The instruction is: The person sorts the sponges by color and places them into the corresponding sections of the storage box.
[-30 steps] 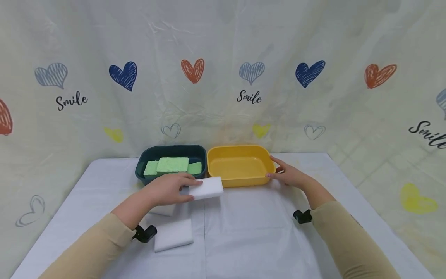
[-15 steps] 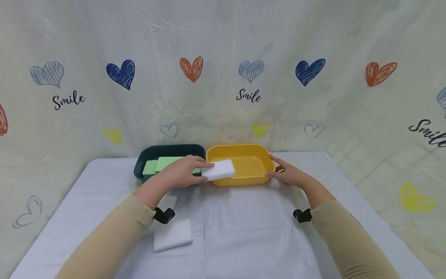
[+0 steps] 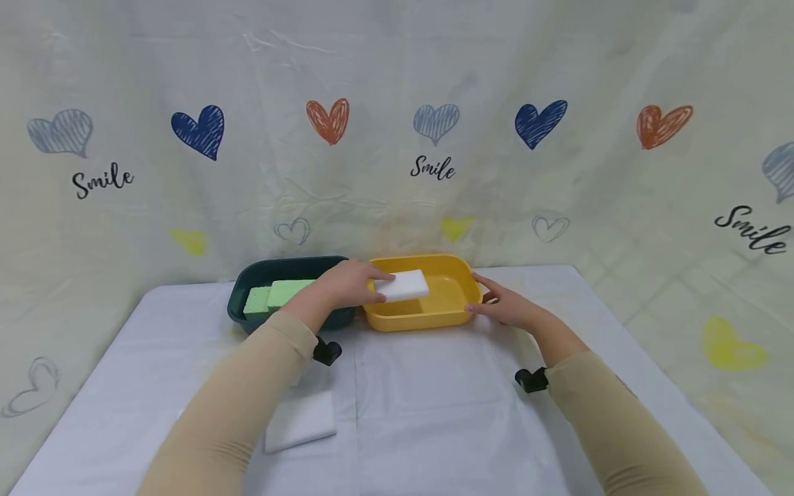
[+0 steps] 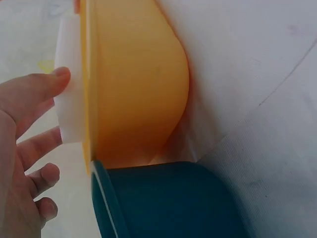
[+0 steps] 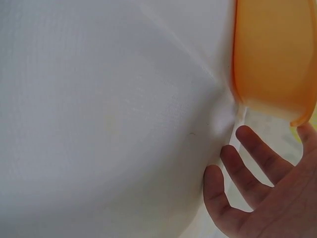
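My left hand (image 3: 367, 284) grips one end of a white sponge block (image 3: 404, 284) and holds it over the left part of the yellow tub (image 3: 455, 313). In the left wrist view the thumb (image 4: 49, 82) presses the white block (image 4: 69, 106) just above the yellow tub's rim (image 4: 88, 74). My right hand (image 3: 493, 302) rests against the yellow tub's right end, fingers loosely spread. The right wrist view shows those fingers (image 5: 247, 171) beside the tub's wall (image 5: 272, 54). Nothing lies inside the yellow tub.
A dark green tub (image 3: 238, 303) with green sponges (image 3: 279, 293) touches the yellow tub's left side. Another white block (image 3: 302, 417) lies on the white tablecloth (image 3: 434, 413) under my left forearm. A heart-printed curtain hangs behind the table.
My left hand has lifted the white block off the table and carried it forward and right, over the yellow tub. The right hand has stayed at the tub's right end.
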{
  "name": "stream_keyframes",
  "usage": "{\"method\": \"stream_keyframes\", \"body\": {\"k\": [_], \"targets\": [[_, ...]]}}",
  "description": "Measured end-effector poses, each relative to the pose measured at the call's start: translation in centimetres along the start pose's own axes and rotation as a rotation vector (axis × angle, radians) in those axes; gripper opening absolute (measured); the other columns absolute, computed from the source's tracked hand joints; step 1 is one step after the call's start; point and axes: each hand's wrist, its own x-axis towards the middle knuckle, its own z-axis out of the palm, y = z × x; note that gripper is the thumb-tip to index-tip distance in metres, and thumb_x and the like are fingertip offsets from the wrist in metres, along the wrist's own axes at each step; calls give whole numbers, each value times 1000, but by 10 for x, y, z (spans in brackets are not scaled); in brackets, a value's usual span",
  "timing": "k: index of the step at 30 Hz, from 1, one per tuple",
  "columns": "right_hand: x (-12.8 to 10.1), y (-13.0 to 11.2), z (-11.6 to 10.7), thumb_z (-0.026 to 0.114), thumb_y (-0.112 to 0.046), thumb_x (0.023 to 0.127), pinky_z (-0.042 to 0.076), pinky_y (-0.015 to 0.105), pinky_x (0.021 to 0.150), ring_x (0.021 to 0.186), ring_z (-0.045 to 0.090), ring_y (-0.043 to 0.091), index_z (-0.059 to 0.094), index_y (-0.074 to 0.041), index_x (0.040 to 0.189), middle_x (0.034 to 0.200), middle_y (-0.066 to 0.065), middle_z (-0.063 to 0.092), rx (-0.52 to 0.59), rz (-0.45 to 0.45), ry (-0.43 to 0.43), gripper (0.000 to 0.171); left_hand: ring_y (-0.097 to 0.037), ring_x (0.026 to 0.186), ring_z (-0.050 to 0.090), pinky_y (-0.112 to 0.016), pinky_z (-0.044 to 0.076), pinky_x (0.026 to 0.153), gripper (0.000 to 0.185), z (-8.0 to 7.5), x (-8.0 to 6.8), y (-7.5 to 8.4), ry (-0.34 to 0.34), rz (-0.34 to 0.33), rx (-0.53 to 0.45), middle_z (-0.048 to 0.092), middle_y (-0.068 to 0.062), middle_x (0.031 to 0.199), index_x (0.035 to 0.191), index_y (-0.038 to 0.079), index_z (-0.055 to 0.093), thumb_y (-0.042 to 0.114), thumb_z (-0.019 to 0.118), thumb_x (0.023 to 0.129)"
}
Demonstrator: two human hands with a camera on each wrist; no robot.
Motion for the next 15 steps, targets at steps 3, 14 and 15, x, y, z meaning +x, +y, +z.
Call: {"method": "stream_keyframes", "body": {"k": [3, 14, 15], "targets": [[0, -2, 0, 69, -61, 85, 48, 49, 98, 109, 52, 34, 11, -34, 160, 139, 22, 45, -1, 0, 2, 99, -23, 125, 44, -45, 34, 111, 49, 2, 8, 2, -14, -26, 21, 55, 4, 142, 138, 35, 60, 46, 69, 91], [0, -1, 0, 68, -60, 86, 47, 49, 101, 110, 53, 33, 11, -34, 160, 138, 21, 47, -19, -6, 3, 98, -29, 124, 39, -47, 29, 112, 48, 9, 25, 4, -86, -137, 82, 58, 3, 136, 134, 35, 64, 44, 74, 88], [0, -1, 0, 68, -60, 86, 47, 50, 100, 110, 53, 33, 11, -33, 161, 138, 22, 47, -22, -9, 1, 98, -30, 124, 38, -47, 29, 113, 48, 9, 26, 4, -87, -139, 89, 59, 2, 136, 134, 35, 64, 44, 75, 88]]}}
